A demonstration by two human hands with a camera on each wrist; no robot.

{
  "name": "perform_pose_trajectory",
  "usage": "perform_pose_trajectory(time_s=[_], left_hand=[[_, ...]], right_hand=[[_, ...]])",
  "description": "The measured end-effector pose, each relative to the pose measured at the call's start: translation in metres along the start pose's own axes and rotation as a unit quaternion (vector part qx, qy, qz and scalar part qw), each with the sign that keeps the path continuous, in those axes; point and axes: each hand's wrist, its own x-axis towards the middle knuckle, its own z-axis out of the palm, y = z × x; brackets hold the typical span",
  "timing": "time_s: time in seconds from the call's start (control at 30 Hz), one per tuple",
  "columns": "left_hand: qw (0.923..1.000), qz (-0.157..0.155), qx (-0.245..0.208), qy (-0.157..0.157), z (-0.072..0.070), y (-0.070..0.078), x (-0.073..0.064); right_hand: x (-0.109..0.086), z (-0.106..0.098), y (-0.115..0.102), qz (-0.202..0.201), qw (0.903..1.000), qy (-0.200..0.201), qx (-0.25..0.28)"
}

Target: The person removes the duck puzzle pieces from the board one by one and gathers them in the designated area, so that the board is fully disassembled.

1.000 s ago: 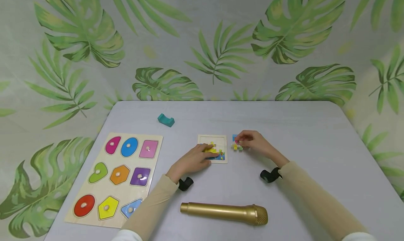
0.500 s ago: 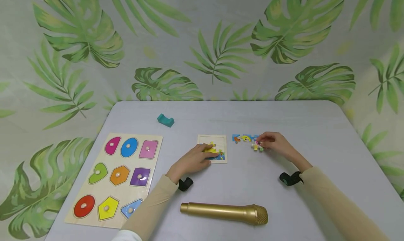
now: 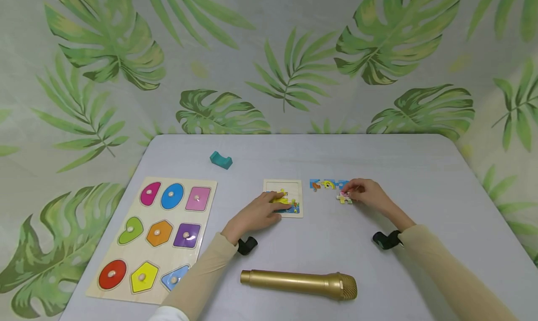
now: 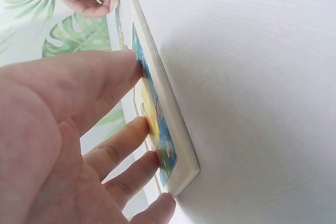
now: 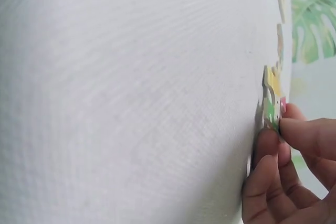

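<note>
Table (image 3: 319, 246) under pegboard (image 3: 161, 254), tray (image 3: 292, 189), puzzle pieces (image 3: 329, 184), block (image 3: 221, 160), microphone (image 3: 298, 284).

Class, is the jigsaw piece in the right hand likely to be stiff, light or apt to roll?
The jigsaw piece looks stiff, unbent where the right hand pinches it. It is probably light, being thin and small. Its flat faces suggest sliding rather than rolling when pushed.

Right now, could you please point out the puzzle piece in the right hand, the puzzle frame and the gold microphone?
Puzzle piece (image 3: 344, 198): head view, on its printed face.
Puzzle frame (image 3: 292, 189): head view, on the bare board inside its rim.
Gold microphone (image 3: 297, 284): head view, on the middle of its body.
</note>
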Motion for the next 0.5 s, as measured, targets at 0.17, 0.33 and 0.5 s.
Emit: perform_pose_trajectory(time_s=[0.17, 0.33, 0.5], left_hand=[[1.0000, 0.003, 0.000, 0.003, 0.0005, -0.0006, 0.0000], [1.0000, 0.003, 0.005, 0.005, 0.0013, -0.0012, 0.0000], [0.9999, 0.008, 0.011, 0.008, 0.0021, -0.0019, -0.0005]], right_hand=[[0.0012, 0.0046, -0.0020, -0.032, 0.9967, 0.021, -0.071], [0.0019, 0.0082, 0.0005, -0.068, 0.9919, 0.028, -0.103], [0.0003, 0.0086, 0.0007, -0.082, 0.9902, 0.036, -0.108]])
